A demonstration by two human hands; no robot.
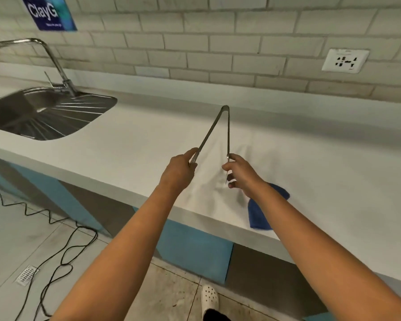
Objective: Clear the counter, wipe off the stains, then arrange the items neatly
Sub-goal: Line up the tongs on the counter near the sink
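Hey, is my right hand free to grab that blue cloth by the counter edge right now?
Probably not yet. The right hand lies close above the crumpled blue cloth, but its grip is on one arm of the metal tongs, which the left hand also holds. Let go first.

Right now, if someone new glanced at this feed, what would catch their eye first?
The metal tongs held up over the white counter, spread wide, left hand gripping one arm and right hand the other. Next, the blue cloth by the counter's near edge, and the steel sink far left.
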